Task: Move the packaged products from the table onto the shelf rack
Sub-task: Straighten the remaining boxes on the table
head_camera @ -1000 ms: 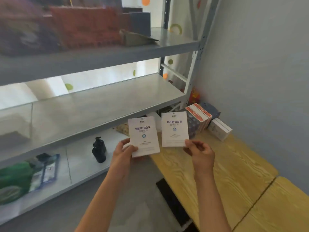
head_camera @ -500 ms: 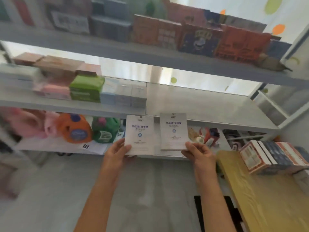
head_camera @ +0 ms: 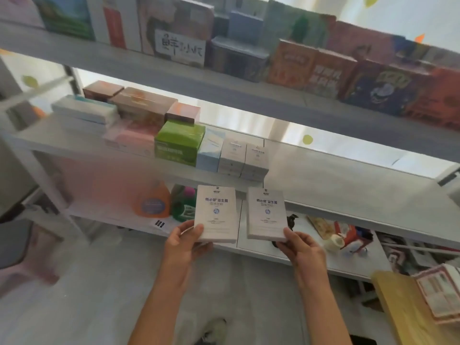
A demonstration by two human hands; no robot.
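A single head-worn view looks forward and down from close in front of the shelf rack [head_camera: 174, 175], whose tiers slant across the upper frame. Both forearms rise from the bottom edge at arm's reach, and a corner of the wooden tabletop [head_camera: 400, 310] sits lower right.

two white boxes [head_camera: 216, 213] [head_camera: 267, 213], two hands [head_camera: 183, 241] [head_camera: 302, 251], one green box [head_camera: 178, 143], one orange bottle [head_camera: 153, 200]

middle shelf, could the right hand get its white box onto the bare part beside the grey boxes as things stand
Probably yes. The right hand holds its white box just below the middle shelf, whose stretch right of the grey boxes lies bare, with nothing between. The upper shelf looks high enough.
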